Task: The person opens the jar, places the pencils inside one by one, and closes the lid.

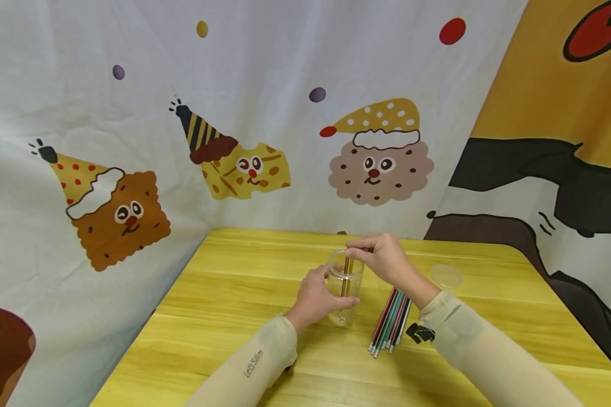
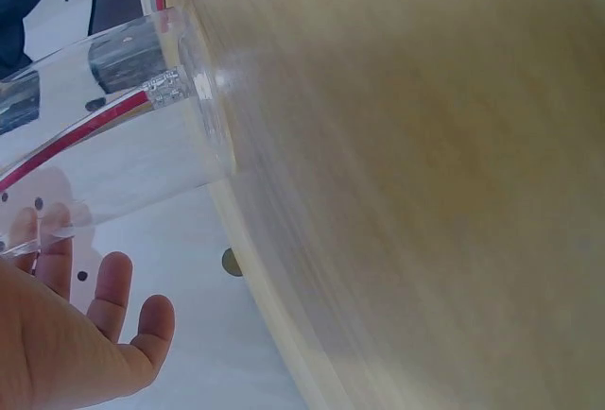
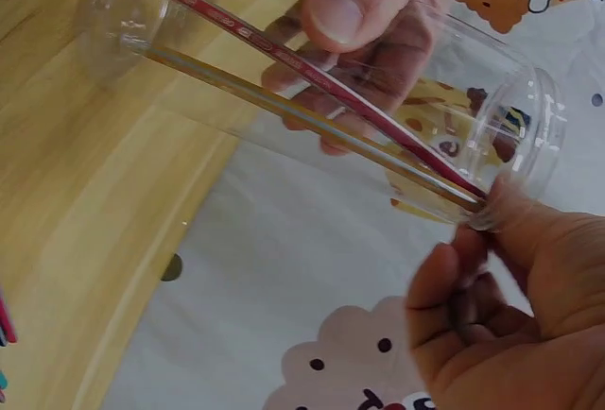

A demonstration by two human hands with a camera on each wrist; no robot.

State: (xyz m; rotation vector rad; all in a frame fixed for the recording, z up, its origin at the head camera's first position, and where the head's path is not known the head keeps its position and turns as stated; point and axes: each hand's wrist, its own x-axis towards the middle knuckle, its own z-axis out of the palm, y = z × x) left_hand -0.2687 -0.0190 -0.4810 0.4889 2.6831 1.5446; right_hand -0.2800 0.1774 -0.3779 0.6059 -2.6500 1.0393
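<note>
Leaning inside the clear jar [image 1: 356,281]: red pencil [image 3: 274,49] and yellowish pencil [image 3: 307,124], upper ends pinched at jar's rim by right hand [image 1: 384,257]. Left hand [image 1: 318,297] curled round jar's side. Right of jar, on wooden table [image 1: 209,316]: loose pencil bundle [image 1: 391,319], clear lid [image 1: 446,276] farther right. Behind jar, cartoon-printed cloth [image 1: 265,68].
</note>
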